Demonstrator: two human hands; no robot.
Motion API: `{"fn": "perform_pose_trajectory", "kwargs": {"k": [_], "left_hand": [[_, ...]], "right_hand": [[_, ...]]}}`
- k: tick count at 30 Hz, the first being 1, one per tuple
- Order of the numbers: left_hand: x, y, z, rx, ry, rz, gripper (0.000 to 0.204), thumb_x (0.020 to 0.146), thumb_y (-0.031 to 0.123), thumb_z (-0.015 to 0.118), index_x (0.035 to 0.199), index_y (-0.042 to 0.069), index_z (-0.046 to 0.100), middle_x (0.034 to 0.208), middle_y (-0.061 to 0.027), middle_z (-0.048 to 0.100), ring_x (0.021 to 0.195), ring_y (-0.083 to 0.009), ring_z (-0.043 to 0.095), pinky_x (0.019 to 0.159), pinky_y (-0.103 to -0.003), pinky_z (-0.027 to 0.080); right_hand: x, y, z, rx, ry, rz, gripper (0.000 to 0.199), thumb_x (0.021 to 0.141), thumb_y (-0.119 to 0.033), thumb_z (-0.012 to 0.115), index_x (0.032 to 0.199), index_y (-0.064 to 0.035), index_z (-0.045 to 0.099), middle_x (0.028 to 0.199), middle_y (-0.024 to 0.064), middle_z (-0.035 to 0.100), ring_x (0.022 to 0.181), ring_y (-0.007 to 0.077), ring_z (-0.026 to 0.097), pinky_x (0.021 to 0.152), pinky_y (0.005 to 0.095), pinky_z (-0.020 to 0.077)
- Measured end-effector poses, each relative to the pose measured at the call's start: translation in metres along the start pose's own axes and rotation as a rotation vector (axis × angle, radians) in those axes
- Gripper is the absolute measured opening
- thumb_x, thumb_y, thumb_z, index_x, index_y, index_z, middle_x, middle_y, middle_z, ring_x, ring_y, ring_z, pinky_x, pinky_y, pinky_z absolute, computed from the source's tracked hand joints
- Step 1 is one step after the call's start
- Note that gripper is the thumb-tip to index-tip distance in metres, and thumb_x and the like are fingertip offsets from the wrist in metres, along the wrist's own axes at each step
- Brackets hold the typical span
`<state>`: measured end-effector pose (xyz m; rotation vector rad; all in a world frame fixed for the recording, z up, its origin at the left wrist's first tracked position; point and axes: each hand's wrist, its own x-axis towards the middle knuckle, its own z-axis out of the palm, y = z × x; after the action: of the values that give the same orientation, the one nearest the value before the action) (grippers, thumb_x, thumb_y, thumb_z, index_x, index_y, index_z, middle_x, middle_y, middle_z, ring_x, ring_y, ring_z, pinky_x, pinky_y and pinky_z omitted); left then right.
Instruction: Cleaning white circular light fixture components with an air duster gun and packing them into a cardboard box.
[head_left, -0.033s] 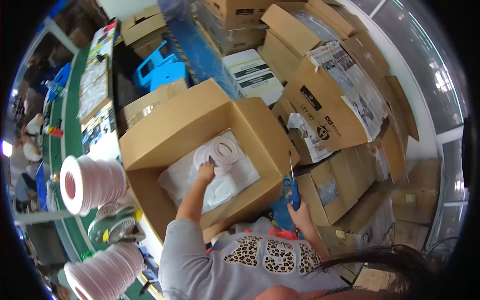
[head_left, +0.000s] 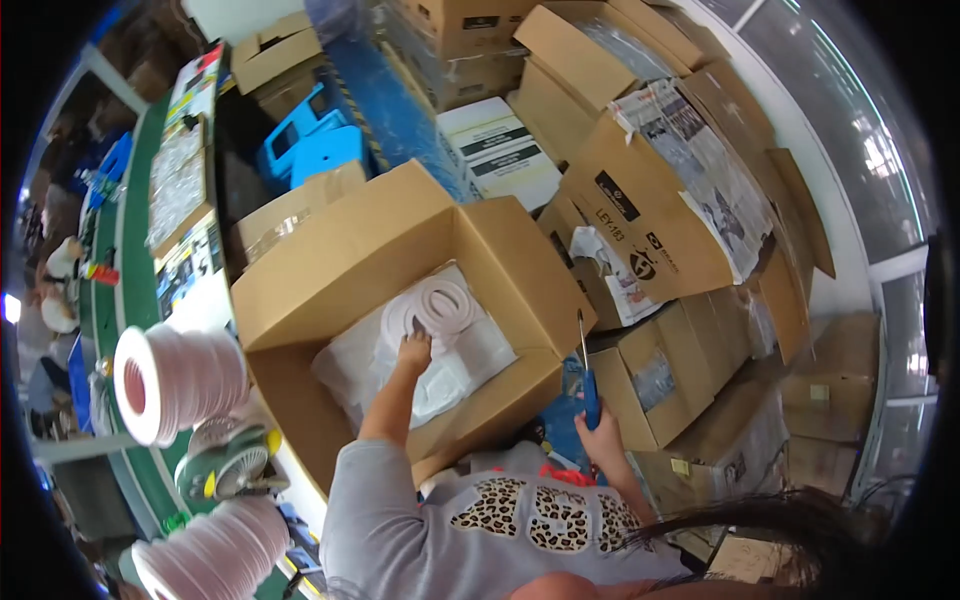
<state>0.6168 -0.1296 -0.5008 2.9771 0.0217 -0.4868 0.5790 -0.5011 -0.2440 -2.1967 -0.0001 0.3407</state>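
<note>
My left hand (head_left: 415, 352) reaches down into an open cardboard box (head_left: 345, 270), its fingers closed at the edge of a white ring (head_left: 404, 312). A small dark spot shows at the fingertips; I cannot make out what it is. Another white ring (head_left: 447, 304) lies overlapping beside it, on white wrapping sheet (head_left: 480, 355) at the box bottom. Outside the box on the right, my right hand (head_left: 601, 436) grips the blue handle of a screwdriver (head_left: 591, 395), its metal shaft pointing away from me.
On the left, a white spool (head_left: 195, 382), a small fan (head_left: 235, 462) and another spool (head_left: 215, 555) stand by a green-edged bench. A blue plastic stool (head_left: 325, 150) is beyond the box. Open cartons (head_left: 640, 210) crowd the right side.
The view has shifted slightly, so most things sit a little farther left. My left hand stays at the rings and my right hand keeps the screwdriver.
</note>
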Motion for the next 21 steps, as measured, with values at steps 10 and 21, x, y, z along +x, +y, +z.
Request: {"fn": "perform_pose_trajectory", "kwargs": {"k": [10, 21], "left_hand": [[0.120, 0.021, 0.095, 0.178, -0.176, -0.030, 0.034, 0.085, 0.018, 0.039, 0.116, 0.008, 0.050, 0.122, -0.0100, 0.049, 0.119, -0.0231, 0.042, 0.095, -0.052, 0.031], [0.089, 0.020, 0.091, 0.238, -0.055, 0.096, 0.014, 0.081, 0.014, 0.047, 0.086, 0.011, 0.060, 0.089, -0.0047, 0.060, 0.088, -0.0196, 0.057, 0.086, -0.051, 0.036]], "right_hand": [[-0.045, 0.025, 0.002, -0.105, 0.056, 0.369, 0.035, 0.077, -0.012, 0.059, 0.111, -0.0056, 0.052, 0.072, 0.0097, 0.058, 0.066, 0.0218, 0.058, 0.062, 0.0315, 0.0445], [-0.030, 0.041, 0.007, -0.033, 0.012, 0.404, 0.036, 0.076, -0.011, 0.060, 0.110, -0.0054, 0.051, 0.073, 0.0074, 0.055, 0.067, 0.0196, 0.055, 0.062, 0.0292, 0.0434]]}}
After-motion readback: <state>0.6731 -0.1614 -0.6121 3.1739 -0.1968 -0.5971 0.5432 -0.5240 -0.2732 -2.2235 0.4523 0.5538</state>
